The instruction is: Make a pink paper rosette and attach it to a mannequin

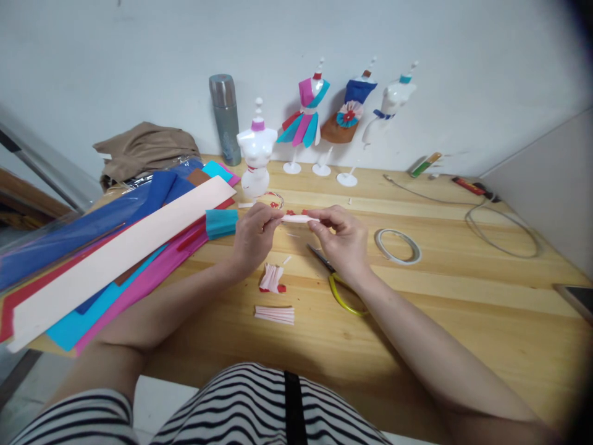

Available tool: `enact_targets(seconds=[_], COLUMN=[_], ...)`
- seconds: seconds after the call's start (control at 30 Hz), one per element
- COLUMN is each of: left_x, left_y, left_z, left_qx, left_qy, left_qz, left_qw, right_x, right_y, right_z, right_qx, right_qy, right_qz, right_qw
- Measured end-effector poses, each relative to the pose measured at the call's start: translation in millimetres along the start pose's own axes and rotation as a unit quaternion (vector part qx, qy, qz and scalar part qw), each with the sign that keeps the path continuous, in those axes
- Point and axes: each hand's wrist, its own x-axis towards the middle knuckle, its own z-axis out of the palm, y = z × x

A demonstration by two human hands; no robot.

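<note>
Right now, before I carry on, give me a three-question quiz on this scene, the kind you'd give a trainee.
1. Multiple choice: what do the left hand and right hand hold between them?
A) a flask
B) a small pale pink strip
C) a cable

2. Count: how many mannequins are in view?

3. True or false: as pictured, the tape roll lies to the right of the scissors.

Key:
1. B, pinched in the fingers at both ends.
2. Four.
3. True.
</note>
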Motion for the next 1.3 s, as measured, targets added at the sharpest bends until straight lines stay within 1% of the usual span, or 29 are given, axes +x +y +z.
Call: enact_targets(seconds=[0.13, 0.2, 0.3, 0.4, 0.47, 0.53, 0.67, 0.73, 0.77, 0.83, 0.9, 0.93, 1.0, 1.13, 1.2, 1.3], left_x=[-0.9, -1.5, -2.1, -1.6, 0.2, 3.5, 13.4, 18.2, 20.2, 22.9, 23.8, 23.7, 22.2, 17.0, 13.8, 8.8], left_y=[-0.8, -1.2, -2.2, -4.0, -4.6, -3.3, 6.4, 12.5, 15.0, 18.5, 19.9, 20.3, 21.0, 24.9, 27.2, 28.3], left_z=[1.9, 2.3, 1.8, 0.5, -0.8, -2.7, -8.6, -12.4, -14.4, -18.2, -21.1, -22.0, -22.4, -20.4, -20.1, -21.9], left_qx=[-0.007, -0.010, -0.007, -0.008, -0.011, -0.015, -0.027, -0.070, -0.109, -0.203, -0.276, -0.298, -0.329, -0.383, -0.408, -0.427], left_qy=[0.021, 0.013, -0.005, -0.009, -0.016, -0.039, -0.100, -0.137, -0.161, -0.200, -0.219, -0.221, -0.214, -0.190, -0.194, -0.223], left_qz=[0.027, 0.026, 0.019, 0.006, -0.016, -0.050, -0.151, -0.223, -0.267, -0.353, -0.408, -0.423, -0.445, -0.466, -0.466, -0.463], left_qw=[0.999, 1.000, 1.000, 1.000, 1.000, 0.998, 0.983, 0.963, 0.944, 0.891, 0.842, 0.827, 0.805, 0.774, 0.761, 0.744], right_x=[-0.9, -1.0, -0.2, 2.5, 5.3, 9.0, 17.6, 21.3, 22.7, 24.1, 23.9, 23.3, 21.7, 19.5, 18.7, 15.8], right_y=[-0.2, -0.4, -0.3, 1.5, 3.5, 5.1, 4.4, 2.7, 2.0, 0.9, 0.6, 0.7, 1.4, 5.3, 7.2, 7.7], right_z=[-0.1, -0.2, -0.2, -0.9, -2.4, -5.4, -15.8, -21.0, -22.8, -24.8, -24.5, -23.9, -22.4, -20.5, -19.9, -18.3], right_qx=[-0.014, -0.019, -0.021, -0.009, 0.010, 0.037, 0.076, 0.103, 0.124, 0.178, 0.241, 0.269, 0.323, 0.396, 0.405, 0.411], right_qy=[0.003, 0.002, -0.014, -0.021, -0.029, -0.049, -0.104, -0.123, -0.130, -0.140, -0.150, -0.157, -0.176, -0.251, -0.270, -0.274], right_qz=[-0.016, -0.019, -0.012, -0.003, 0.016, 0.050, 0.129, 0.154, 0.163, 0.187, 0.217, 0.230, 0.253, 0.295, 0.305, 0.314], right_qw=[1.000, 1.000, 1.000, 1.000, 0.999, 0.997, 0.983, 0.975, 0.970, 0.956, 0.934, 0.922, 0.895, 0.833, 0.818, 0.811])
